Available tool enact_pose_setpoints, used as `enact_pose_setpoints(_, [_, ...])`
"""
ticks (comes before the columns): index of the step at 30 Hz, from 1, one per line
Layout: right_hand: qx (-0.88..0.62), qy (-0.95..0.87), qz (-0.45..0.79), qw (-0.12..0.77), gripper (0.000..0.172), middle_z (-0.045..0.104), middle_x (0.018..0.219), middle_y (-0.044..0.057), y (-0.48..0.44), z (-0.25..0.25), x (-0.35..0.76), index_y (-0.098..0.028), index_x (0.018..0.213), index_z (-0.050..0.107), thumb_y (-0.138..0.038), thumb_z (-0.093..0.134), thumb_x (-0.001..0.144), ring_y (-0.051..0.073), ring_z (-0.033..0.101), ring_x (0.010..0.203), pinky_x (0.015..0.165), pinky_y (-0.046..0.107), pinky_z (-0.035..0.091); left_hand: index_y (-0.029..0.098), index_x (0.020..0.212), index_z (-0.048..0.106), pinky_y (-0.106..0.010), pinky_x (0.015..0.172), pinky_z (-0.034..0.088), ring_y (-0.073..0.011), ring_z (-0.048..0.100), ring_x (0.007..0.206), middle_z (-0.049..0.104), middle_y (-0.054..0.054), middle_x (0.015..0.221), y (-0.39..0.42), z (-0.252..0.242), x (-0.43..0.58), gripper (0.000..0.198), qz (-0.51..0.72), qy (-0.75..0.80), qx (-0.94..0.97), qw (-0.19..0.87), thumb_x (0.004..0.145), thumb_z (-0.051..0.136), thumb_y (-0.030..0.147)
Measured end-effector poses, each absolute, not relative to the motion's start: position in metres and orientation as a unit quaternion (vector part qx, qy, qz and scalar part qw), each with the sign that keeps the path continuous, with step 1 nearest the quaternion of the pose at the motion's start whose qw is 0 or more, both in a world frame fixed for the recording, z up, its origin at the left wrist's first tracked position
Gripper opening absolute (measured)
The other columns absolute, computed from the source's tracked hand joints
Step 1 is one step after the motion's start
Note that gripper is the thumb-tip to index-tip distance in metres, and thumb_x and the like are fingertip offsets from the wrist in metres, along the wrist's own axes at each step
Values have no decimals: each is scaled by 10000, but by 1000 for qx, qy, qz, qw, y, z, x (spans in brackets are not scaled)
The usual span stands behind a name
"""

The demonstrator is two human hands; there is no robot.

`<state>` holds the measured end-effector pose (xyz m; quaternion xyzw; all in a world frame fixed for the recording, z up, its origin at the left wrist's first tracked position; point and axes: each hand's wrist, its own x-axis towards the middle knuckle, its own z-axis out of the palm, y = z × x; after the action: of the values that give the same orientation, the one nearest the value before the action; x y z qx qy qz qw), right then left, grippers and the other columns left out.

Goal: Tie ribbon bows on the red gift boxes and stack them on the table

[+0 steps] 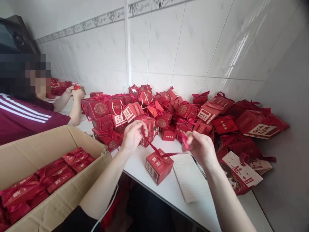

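Observation:
A small red gift box [158, 166] with white and gold characters sits near the front edge of the white table [135, 162]. A dark red ribbon [166, 155] comes off its top, and its two ends run up to my hands. My left hand [134, 135] pinches one end, above and left of the box. To the upper right, my right hand [199, 146] is closed on the other end, whose bright tip sticks out by the thumb. Both ribbon ends are drawn apart. The box stands upright, and neither hand touches it.
Many red gift boxes [142, 112] are heaped along the tiled wall. An open notebook [190, 177] with a pen [199, 166] lies right of the box. At left, a cardboard carton [96, 141] holds red boxes. Beyond it a co-worker [29, 109] handles something red.

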<state>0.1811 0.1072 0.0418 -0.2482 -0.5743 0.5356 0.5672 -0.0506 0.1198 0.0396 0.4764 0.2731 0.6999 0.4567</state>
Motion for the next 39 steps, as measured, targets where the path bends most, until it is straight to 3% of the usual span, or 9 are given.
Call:
enact_pose_setpoints(3, [-290, -627, 601, 403, 593, 462, 420, -7, 102, 27, 207, -194, 335, 403, -604, 528, 744, 71, 388, 241, 303, 239, 276, 183, 749, 570, -327, 729, 435, -187, 554, 745, 592, -32, 800, 119, 29, -70, 103, 680, 446, 530, 240, 694, 560, 270])
enact_pose_setpoints(5, [-357, -649, 580, 338, 570, 472, 430, -7, 102, 13, 211, -194, 396, 432, -631, 491, 757, 89, 431, 271, 308, 236, 296, 197, 823, 593, -379, 910, 360, -245, 522, 998, 599, -58, 988, 117, 17, -74, 145, 617, 528, 576, 89, 689, 584, 251])
enact_pose_setpoints(6, [-401, -660, 546, 324, 526, 487, 447, -9, 103, 5, 209, -193, 456, 471, -622, 499, 759, 104, 466, 308, 319, 235, 322, 205, 842, 603, -394, 961, 315, -258, 501, 1058, 600, -60, 1029, 116, 10, -72, 150, 569, 540, 616, 65, 699, 587, 250])
enact_pose_setpoints(11, [-524, -708, 368, 299, 341, 526, 497, -28, 107, -30, 179, -211, 606, 501, -506, 643, 701, 119, 488, 399, 374, 234, 349, 235, 879, 647, -365, 943, 324, -239, 576, 942, 652, -38, 962, 112, -27, -49, 157, 348, 471, 782, 213, 778, 556, 314])
enact_pose_setpoints(15, [-551, -696, 352, 297, 281, 572, 568, -24, 107, -48, 174, -219, 635, 494, -421, 687, 665, 132, 509, 468, 466, 256, 364, 219, 806, 638, -274, 709, 415, -194, 585, 760, 622, -21, 818, 110, -38, -43, 135, 325, 475, 779, 248, 754, 587, 333])
enact_pose_setpoints(18, [-532, -681, 402, 304, 292, 573, 581, -22, 108, -55, 179, -217, 689, 499, -451, 673, 666, 148, 537, 525, 510, 260, 370, 204, 670, 587, -240, 541, 365, -153, 523, 577, 575, 10, 645, 103, -35, -45, 149, 278, 482, 778, 292, 726, 613, 341])
enact_pose_setpoints(26, [-492, -655, 509, 264, 520, 479, 444, -33, 97, -47, 187, -186, 546, 477, -680, 550, 690, 92, 386, 413, 464, 247, 280, 170, 561, 535, -231, 463, 256, -110, 389, 478, 465, 31, 512, 88, -30, -55, 405, 223, 490, 727, 425, 757, 539, 525])
enact_pose_setpoints(31, [-441, -620, 576, 299, 457, 569, 547, -6, 86, -49, 185, -181, 576, 565, -624, 669, 616, 113, 477, 514, 513, 250, 335, 174, 545, 462, -218, 417, 197, -68, 293, 413, 383, 62, 479, 88, -43, -56, 414, 228, 460, 679, 524, 709, 585, 532])
enact_pose_setpoints(39, [-459, -604, 584, 287, 442, 493, 504, -38, 87, -66, 194, -167, 590, 576, -587, 713, 572, 94, 431, 473, 472, 235, 288, 180, 602, 440, -189, 357, 105, -26, 203, 355, 358, 90, 444, 89, -71, -59, 465, 273, 459, 558, 635, 605, 689, 572])
